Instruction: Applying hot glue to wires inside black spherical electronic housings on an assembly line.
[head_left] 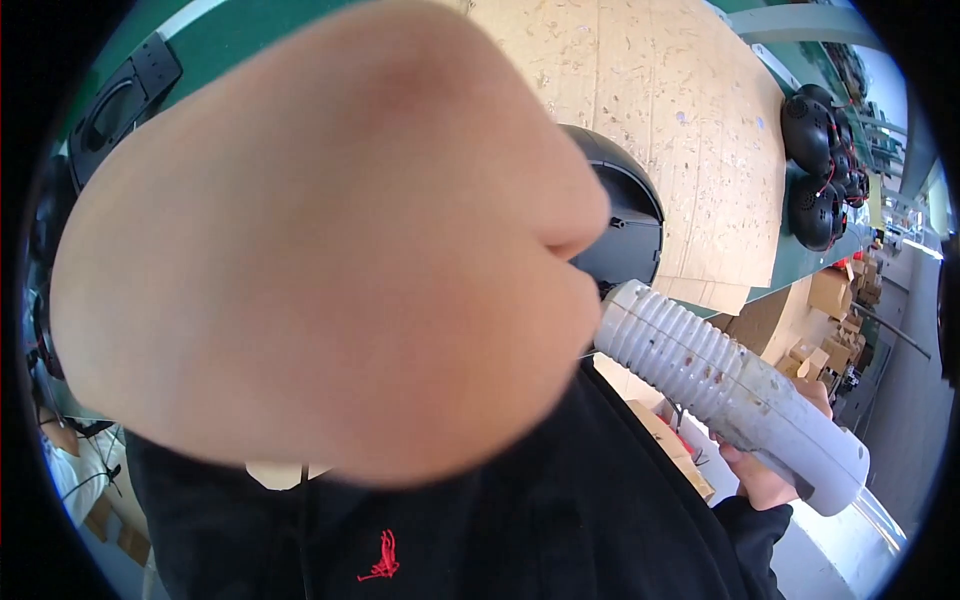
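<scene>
Fingers of our right hand [775, 465] wrap the grey ribbed-handled power tool [730, 390] from beneath, tilting it up-left toward a black domed housing [625, 215]. Our left hand [320, 240] looms blurred against the lens; its grip we cannot tell.

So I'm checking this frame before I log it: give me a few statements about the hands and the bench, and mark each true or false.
1. The right hand grips a grey ribbed tool handle. True.
2. The left hand lies flat on the bench. False: it is raised close to the camera, blurred, and fills much of the view.
3. Brown board sheets cover the green bench. True.
4. The row of black round housings at the far right has blue wires. False: the wires are red.
5. The person's dark top is plain. False: it bears a small red mark.
</scene>
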